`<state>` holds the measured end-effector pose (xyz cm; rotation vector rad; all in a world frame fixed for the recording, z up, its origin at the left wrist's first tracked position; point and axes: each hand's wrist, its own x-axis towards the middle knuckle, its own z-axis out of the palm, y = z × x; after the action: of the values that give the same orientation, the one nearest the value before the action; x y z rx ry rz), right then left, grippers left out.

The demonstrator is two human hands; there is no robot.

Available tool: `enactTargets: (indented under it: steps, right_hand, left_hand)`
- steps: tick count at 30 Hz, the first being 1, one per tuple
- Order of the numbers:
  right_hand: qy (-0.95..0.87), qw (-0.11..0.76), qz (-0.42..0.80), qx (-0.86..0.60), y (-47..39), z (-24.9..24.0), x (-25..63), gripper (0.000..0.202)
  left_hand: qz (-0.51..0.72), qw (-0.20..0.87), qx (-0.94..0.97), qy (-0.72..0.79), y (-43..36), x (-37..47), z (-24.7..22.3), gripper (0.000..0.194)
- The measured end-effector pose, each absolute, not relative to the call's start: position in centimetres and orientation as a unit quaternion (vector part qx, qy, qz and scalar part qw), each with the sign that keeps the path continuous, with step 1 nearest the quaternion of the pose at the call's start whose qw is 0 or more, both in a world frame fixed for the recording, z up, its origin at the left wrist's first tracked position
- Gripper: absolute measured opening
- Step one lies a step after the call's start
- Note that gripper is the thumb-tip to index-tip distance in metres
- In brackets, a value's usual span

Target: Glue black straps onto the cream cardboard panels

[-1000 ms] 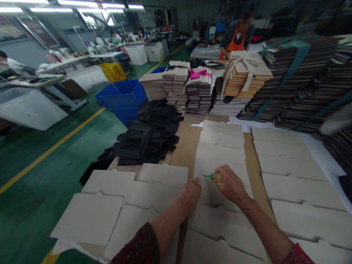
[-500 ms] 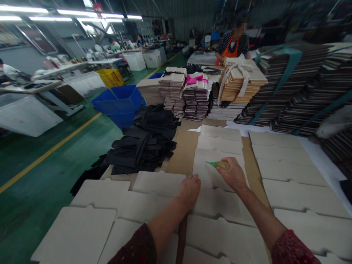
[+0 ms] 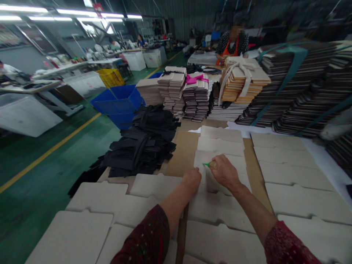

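Rows of pale, flat panels overlap one another across the table. In my right hand [image 3: 224, 171] is a small bottle [image 3: 213, 165] with a green nozzle [image 3: 206, 164], tilted so that the tip points left, at the left part of a pale panel [image 3: 220, 159] in the middle column. My left hand [image 3: 192, 180] rests at the left edge of that column, just below and left of the nozzle, its fingers curled together. Whether anything is between those fingers is hidden.
Black fabric strips [image 3: 140, 150] lie in a heap at the left, beside a blue crate [image 3: 117, 104]. Tied stacks of panels [image 3: 196, 97] stand at the back, taller dark stacks [image 3: 299, 80] at the right. A person in an orange apron [image 3: 231, 49] is behind them.
My left hand has moved slightly up and right, towards the nozzle. My right hand and the bottle have shifted a little to the left.
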<state>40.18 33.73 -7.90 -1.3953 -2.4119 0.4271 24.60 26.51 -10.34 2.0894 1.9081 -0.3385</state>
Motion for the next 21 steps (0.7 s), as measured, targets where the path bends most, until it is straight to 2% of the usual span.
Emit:
enactTargets:
  steps: [11,21]
  right_hand:
    - [-0.857,0.111,0.148,-0.481,35.3,-6.6,41.0,0.015]
    - [-0.834,0.178,0.169,-0.494,34.3,-8.3,39.6,0.018]
  left_hand:
    - [-0.124,0.132,0.739,0.648,26.9,24.0,-10.3,0.02]
    - [-0.124,0.125,0.745,0.644,26.9,23.8,-10.4,0.016]
